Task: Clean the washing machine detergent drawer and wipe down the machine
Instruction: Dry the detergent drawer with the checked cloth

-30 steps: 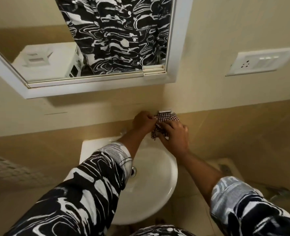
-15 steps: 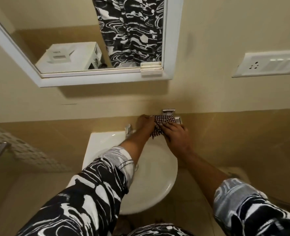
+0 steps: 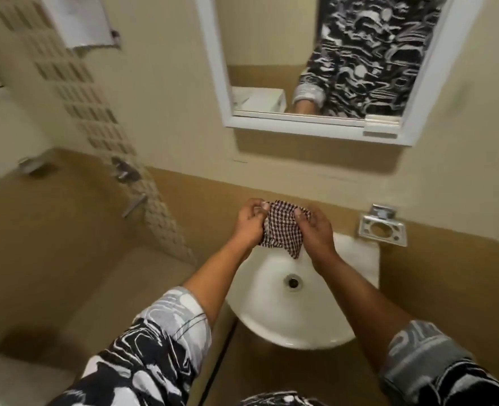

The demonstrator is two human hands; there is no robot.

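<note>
No readable text, label, brand or number shows anywhere.

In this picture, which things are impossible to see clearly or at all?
- Head view: whether the cloth is wet; too blurred to tell.
- Head view: the back edge of the sink, hidden behind the left hand, right hand and cloth.
- Head view: the white box reflected in the mirror, cut off by its frame.
- Head view: metal fittings on the left wall, blurred.
</note>
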